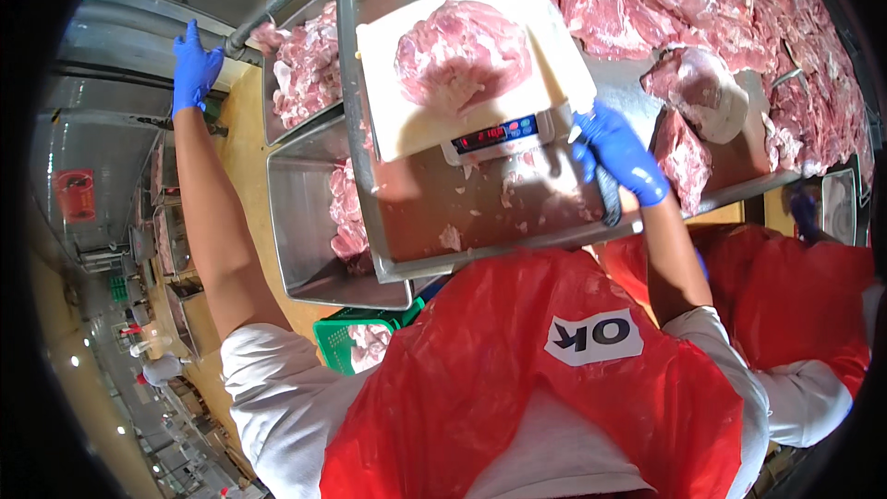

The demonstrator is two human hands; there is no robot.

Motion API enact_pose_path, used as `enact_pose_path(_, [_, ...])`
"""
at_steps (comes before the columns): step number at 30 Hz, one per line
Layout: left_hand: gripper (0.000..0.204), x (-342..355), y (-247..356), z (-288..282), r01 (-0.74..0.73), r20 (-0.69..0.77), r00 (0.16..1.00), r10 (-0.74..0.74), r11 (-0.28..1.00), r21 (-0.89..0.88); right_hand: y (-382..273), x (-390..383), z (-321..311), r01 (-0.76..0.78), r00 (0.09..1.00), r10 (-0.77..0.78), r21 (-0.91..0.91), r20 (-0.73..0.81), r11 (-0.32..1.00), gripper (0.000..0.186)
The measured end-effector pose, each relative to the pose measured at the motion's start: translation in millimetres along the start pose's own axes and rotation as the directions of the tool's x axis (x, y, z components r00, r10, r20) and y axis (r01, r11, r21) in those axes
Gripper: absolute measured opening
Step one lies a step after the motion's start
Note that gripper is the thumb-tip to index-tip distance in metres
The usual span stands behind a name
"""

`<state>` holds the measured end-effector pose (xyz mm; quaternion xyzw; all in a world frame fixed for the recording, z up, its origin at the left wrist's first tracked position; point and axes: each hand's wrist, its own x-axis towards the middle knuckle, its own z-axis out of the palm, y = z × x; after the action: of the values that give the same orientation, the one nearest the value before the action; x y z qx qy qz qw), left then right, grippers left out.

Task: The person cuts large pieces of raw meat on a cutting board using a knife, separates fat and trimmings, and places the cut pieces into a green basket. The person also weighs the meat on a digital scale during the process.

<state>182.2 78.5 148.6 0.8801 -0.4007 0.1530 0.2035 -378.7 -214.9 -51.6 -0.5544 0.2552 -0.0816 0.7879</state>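
My left hand (pixel 196 72), in a blue glove, reaches far out to the left with fingers spread, beside a grey metal pipe (pixel 245 37); nothing shows in it. My right hand (pixel 626 152), gloved in blue too, is closed around what looks like a knife with a dark handle (pixel 608 196); its blade is mostly hidden. This hand is at the lower right corner of a white board (pixel 388 115). A large piece of raw meat (pixel 462 51) lies on the board, which rests over a digital scale (pixel 499 137) with a lit display.
The scale stands in a steel tray (pixel 416 245) with meat scraps. Cut meat (pixel 684 0) heaps at the right, with a loose piece (pixel 698 92) nearer. Steel bins (pixel 300 222) and a green basket (pixel 337 337) hold meat at the left. A co-worker in a red apron (pixel 785 286) stands close right.
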Motion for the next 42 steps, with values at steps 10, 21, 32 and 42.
enact_pose_path(10, [0.053,-42.0,98.7,48.6,0.348,0.261,0.936,-0.237,0.74,-0.576,-42.4,44.6,-64.0,0.169,0.953,-0.149,0.052,-0.263,0.984,0.017])
enact_pose_path(21, [0.048,-132.7,189.8,268.1,0.139,0.155,0.987,-0.04,0.693,-0.707,-41.1,156.7,-19.0,0.029,0.999,-0.025,0.136,-0.027,0.99,0.024])
enact_pose_path(32, [0.048,-109.1,225.7,284.8,-0.52,0.015,0.85,0.527,0.844,-0.133,-45.2,164.5,-0.5,0.09,0.996,-0.09,0.115,-0.005,0.989,0.019])
enact_pose_path(42, [0.05,-120.6,175.8,239.2,0.197,0.348,0.906,0.243,0.484,-0.852,-40.6,161.2,-13.4,0.02,0.994,-0.036,0.16,0.099,0.987,0.021])
